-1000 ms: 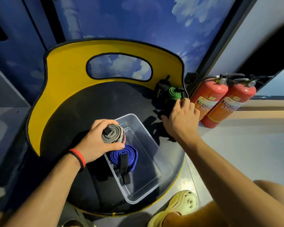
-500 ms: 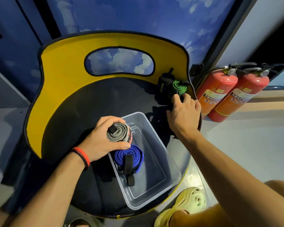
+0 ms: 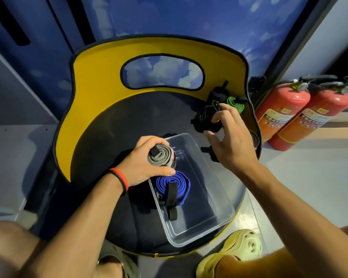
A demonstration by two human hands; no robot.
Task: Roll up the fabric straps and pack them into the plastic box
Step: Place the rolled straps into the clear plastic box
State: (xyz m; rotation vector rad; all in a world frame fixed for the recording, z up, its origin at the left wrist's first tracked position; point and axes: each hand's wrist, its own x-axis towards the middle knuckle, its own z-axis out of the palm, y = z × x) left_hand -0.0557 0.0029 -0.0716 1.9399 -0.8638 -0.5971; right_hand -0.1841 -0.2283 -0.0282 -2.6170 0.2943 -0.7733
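A rolled grey strap [image 3: 160, 158] stands on end at the far left corner of the clear plastic box [image 3: 219, 189], held by the left grip [image 3: 142, 167]. A rolled blue strap [image 3: 170, 182] lies inside along the box's left wall. The right grip [image 3: 231, 145] clasps a black strap [image 3: 205, 119] near the chair seat's [image 3: 113, 137] far right edge, beside a green roll [image 3: 234, 103].

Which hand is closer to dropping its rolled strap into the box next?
Left, I think. The left hand grips the grey roll right at the plastic box edge, beside the blue roll lying inside. The right hand holds a black roll farther away, near the back of the seat.
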